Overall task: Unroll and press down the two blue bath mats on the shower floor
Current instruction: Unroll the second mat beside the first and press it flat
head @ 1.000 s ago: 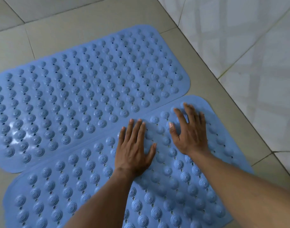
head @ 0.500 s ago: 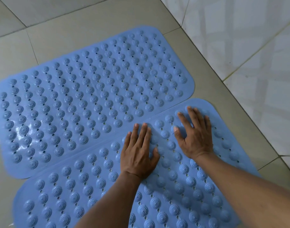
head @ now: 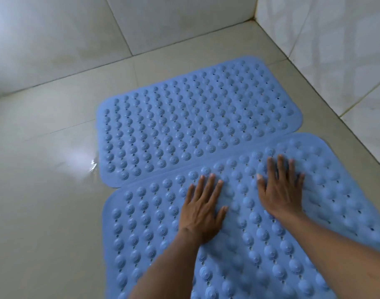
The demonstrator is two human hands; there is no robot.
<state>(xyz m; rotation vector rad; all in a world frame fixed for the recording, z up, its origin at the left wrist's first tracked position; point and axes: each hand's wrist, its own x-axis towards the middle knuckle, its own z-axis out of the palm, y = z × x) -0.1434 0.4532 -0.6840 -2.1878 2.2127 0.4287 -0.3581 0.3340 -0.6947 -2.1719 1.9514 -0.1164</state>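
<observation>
You have two blue mats flat on the tiled floor point(head: 44, 190), lying edge to edge with their long sides meeting. The far mat point(head: 195, 119) sits nearer the two walls' corner; the near mat point(head: 260, 244) runs toward you and off the bottom of the frame. Both of your hands rest palm-down on the near mat, close to its far edge. Your left hand point(head: 203, 209) has its four fingers close together and the thumb splayed out; your right hand point(head: 280, 190) has its fingers spread apart. Neither hand grips anything. One wet, shiny patch point(head: 93, 165) shows just left of the far mat.
</observation>
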